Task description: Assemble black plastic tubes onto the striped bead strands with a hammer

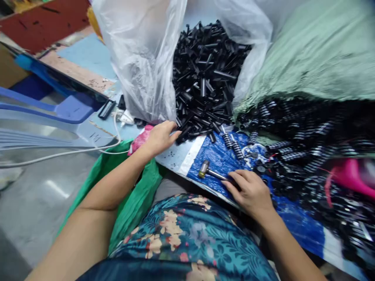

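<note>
Floral fabric (187, 234) over my lap sits nearest, below the blue sheet (216, 158). On that sheet my right hand (250, 191) lies palm down over the handle of a small hammer (205, 169), fingers loosely curled; whether they have closed round it I cannot tell. Its head points left across the sheet. My left hand (161, 136), just beyond the sheet's left edge, reaches the spill of black tubes (205, 78) from the plastic bag (140, 58), fingers bent, no piece visibly held. Ribbed springs (234, 144) lie on the sheet's far side. Judgement: pinch one tube cleanly; seat the hammer handle fully.
</note>
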### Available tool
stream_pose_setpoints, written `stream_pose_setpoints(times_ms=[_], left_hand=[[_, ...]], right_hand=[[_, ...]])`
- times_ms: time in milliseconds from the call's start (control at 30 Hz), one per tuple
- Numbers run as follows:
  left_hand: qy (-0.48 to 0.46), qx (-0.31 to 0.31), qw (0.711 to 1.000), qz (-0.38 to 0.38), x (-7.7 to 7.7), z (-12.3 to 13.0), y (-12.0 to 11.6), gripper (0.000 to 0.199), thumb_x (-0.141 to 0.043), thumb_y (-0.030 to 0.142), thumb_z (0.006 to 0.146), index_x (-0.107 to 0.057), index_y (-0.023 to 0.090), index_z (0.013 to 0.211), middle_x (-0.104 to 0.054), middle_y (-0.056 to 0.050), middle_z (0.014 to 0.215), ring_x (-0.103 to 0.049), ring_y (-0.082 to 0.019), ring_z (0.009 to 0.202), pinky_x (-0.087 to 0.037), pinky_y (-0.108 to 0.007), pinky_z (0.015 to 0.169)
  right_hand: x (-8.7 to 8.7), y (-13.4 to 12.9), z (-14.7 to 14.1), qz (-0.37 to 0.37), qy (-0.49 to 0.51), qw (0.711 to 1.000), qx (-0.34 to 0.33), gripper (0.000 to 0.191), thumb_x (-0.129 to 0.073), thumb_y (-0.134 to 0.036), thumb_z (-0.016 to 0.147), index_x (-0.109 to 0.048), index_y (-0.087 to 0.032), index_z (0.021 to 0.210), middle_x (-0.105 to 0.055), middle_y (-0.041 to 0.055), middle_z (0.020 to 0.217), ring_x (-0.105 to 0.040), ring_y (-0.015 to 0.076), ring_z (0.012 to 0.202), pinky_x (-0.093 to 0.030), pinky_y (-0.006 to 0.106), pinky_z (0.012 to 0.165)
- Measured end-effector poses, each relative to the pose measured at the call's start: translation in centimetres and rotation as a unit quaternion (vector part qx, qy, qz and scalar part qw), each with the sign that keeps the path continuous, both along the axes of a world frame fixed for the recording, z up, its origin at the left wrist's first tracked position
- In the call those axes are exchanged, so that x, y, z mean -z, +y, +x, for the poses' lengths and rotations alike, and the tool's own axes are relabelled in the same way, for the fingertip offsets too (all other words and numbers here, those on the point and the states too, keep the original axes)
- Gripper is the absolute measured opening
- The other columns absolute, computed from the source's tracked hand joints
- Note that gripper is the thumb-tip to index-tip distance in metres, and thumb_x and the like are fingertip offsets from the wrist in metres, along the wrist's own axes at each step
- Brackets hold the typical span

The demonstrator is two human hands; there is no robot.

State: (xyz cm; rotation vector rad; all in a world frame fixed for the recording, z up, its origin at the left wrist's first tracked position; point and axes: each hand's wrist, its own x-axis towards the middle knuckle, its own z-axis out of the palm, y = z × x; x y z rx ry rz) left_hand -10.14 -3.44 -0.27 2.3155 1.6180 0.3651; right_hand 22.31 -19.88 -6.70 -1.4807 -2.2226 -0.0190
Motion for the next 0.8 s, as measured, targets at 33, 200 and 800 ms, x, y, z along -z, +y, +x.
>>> stream_pose_setpoints(times_ms=[33,200,800], left_hand=[[0.036,-0.023,0.999,0.027,0.9,1.3,0.7,0.02,-0.056,0.032,0.092,-0.067,0.016,0.094,-0.067,-0.011,0.095,-0.059,-0.022,0.085,-0.041,-0.031,0.073],[0.081,-0.055,0.993,0.065,2.7,3.2,3.0,0.018,-0.049,0.029,0.093,-0.064,0.019,0.089,-0.068,-0.012,0.094,-0.063,-0.027,0.088,-0.042,-0.035,0.073],[-0.553,-0.118,0.765,-0.308,1.8,7.8,-3.7,0.023,-0.064,0.033,0.078,-0.05,0.018,0.089,-0.064,0.003,0.065,-0.047,-0.006,0.042,-0.033,-0.018,0.045]], right_hand=[[-0.4,0.1,0.0,-0.013,0.006,1.0,-0.002,0.022,-0.064,-0.037,0.095,-0.071,-0.018,0.103,-0.073,0.0094,0.098,-0.068,0.0218,0.088,-0.053,0.035,0.08],[-2.2,2.1,2.0,-0.026,0.121,0.991,0.053,0.018,-0.056,-0.032,0.099,-0.071,-0.021,0.1,-0.075,0.0048,0.089,-0.069,0.0173,0.077,-0.054,0.031,0.077],[-8.5,17.5,14.1,0.014,-0.296,0.939,0.175,0.035,-0.035,-0.012,0.099,-0.069,-0.013,0.095,-0.063,0.0105,0.089,-0.052,0.0219,0.098,-0.034,0.042,0.083]])
